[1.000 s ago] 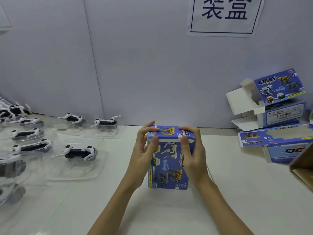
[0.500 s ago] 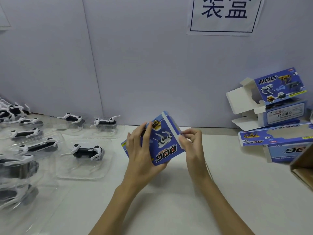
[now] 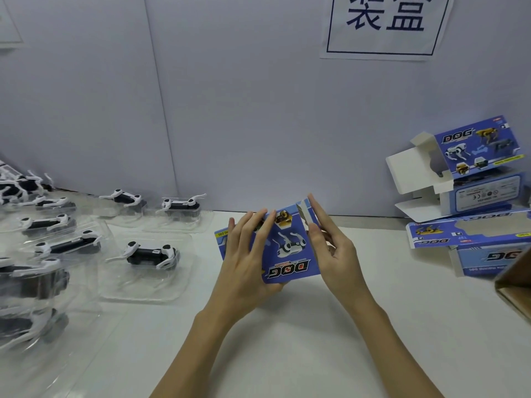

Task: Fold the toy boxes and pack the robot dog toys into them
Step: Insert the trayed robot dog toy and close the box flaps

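folding end flap of blue box (image 3: 287,254), held tilted above the table (image 3: 287,354) | left hand (image 3: 247,265) grasping box body | right hand (image 3: 330,248) fingers straight, pressing flap | risk: uneven pressure creases flap or box slips

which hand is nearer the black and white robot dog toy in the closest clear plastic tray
Left. The left hand grips the blue toy box just right of that dog; the right hand is on the box's far side.

The cardboard carton (image 3: 514,285) at three o'clock is cut by the edge; toy dogs (image 3: 27,280) at nine o'clock blur behind plastic
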A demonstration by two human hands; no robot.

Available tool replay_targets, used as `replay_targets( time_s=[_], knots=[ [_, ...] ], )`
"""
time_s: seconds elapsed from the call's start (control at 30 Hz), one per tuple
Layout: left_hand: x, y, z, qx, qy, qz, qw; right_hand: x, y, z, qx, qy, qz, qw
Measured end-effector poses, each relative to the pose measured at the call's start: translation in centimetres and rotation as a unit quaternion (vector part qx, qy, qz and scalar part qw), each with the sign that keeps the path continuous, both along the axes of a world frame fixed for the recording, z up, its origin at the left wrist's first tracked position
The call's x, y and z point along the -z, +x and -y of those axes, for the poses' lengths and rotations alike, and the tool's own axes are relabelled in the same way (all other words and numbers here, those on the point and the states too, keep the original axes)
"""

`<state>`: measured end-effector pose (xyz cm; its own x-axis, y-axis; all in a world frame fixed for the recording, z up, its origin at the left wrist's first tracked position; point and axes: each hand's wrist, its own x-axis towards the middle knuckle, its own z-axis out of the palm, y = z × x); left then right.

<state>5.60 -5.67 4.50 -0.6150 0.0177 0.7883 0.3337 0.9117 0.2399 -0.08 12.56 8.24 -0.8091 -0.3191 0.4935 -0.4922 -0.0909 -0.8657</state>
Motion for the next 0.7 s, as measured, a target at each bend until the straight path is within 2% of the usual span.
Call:
replay_targets(
  time_s=[0.7],
  knots=[
    [0.55,-0.28,-0.43,-0.027,-0.017,-0.012,0.999,0.48,0.02,0.14,0.007,0.01,-0.007,1.0]
  ],
)
